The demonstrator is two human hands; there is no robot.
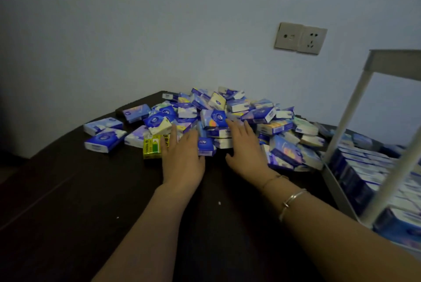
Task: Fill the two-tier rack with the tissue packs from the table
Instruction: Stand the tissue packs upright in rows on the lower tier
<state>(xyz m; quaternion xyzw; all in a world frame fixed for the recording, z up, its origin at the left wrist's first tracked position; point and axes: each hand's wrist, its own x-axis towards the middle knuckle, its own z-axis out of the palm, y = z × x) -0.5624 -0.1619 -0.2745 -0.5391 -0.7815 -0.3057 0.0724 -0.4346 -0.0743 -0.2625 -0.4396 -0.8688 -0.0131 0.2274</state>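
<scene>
Head view: hands are reaching from the near edge toward the far pile.
Left hand (182, 156): lying flat, fingers straight and together, resting on a blue pack (206, 146) at the near edge of the pile, gripping nothing.
Right hand (245, 147): spreading open, fingers straight, fingertips touching the packs at the pile's middle; nothing is being held.
Tissue packs (227, 110): lying in a loose heap, mostly blue and white, on the far part of the dark table (79, 202), against the wall.
Yellow pack (153, 146): sitting just left of the left hand, touching its thumb side.
Rack (346, 108): standing at the right; its lower tier is holding rows of packs, its upper tier is showing only an edge.
Wrist: bracelets (290, 202) are sitting on the right forearm.
Wall: socket plate (300, 37) is showing above the pile.
</scene>
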